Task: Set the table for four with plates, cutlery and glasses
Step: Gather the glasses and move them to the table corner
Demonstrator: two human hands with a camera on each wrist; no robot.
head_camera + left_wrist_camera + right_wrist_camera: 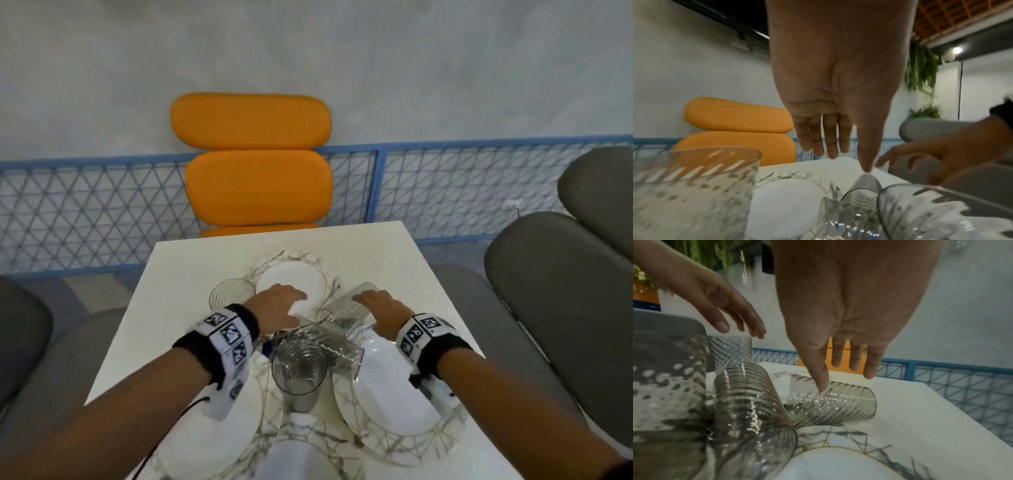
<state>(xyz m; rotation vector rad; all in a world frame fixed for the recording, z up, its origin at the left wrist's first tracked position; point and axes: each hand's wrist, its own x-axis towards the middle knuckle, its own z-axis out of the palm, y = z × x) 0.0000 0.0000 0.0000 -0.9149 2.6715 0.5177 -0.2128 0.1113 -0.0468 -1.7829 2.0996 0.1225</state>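
Several white plates with marbled, gold-lined rims lie close together on the white table (394,260); the far plate (291,277) is under my left hand (287,298). That hand hovers with straight fingers (830,146) and holds nothing. A ribbed glass (346,305) lies on its side to the right. My right hand (371,298) is spread above it, thumb tip touching its wall (838,402). A second glass (748,402) lies tilted beside it. Two glasses stand upright, one in the middle (298,373) and one at the far left (231,294). Fork tines (349,323) show between the glasses.
An orange padded chair (253,154) stands at the table's far edge, in front of a blue mesh fence (479,192). Grey padded chairs flank the table on the right (561,308) and left (20,335). Bare tabletop lies along the far and right edges.
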